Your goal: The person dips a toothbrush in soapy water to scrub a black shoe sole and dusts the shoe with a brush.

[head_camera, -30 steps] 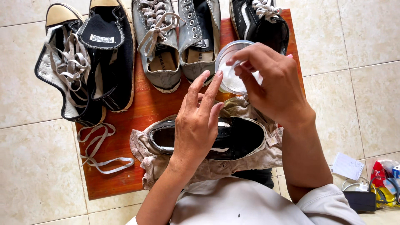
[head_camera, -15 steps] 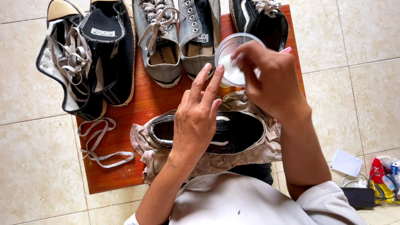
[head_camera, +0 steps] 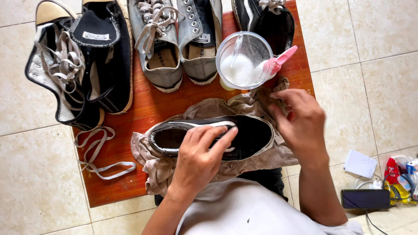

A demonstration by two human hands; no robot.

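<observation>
- Beige floor tiles (head_camera: 26,182) all around, with a low reddish wooden board (head_camera: 109,191) laid on them that's basically serving as the desk for a pile of sneakers.
- Front and centre is a black sneaker (head_camera: 252,135) with a white stripe, lying on its side on a crumpled tan rag (head_camera: 152,167). Its long axis runs left to right across the board, opening toward the left, toe toward the right.
- Left hand (head_camera: 200,161) is flat on top of the shoe's middle, fingers (head_camera: 220,143) spread a bit and draped over the side, pinning it down rather than gripping it.
- Right hand (head_camera: 300,122) is just off the toe end, blurry, with the fingers curled in at the bunched edge of the rag. Can't honestly tell if they're pinching the cloth or just brushing it.
- So the shoe sits directly under the left hand and just to the left of the right hand; the left hand is the nearer one and the only one touching it.
- Right behind the rag is a clear plastic cup (head_camera: 241,58) with white stuff in it and a pink-handled brush (head_camera: 278,61) propped in it, close to the right hand.
- Back row: a grey pair (head_camera: 178,43), a dark sneaker (head_camera: 270,21) at the top, black ones (head_camera: 104,56) on the left, plus a loose lace (head_camera: 93,156).
- Phone (head_camera: 365,199) and some clutter off on the tiles to the right.
</observation>
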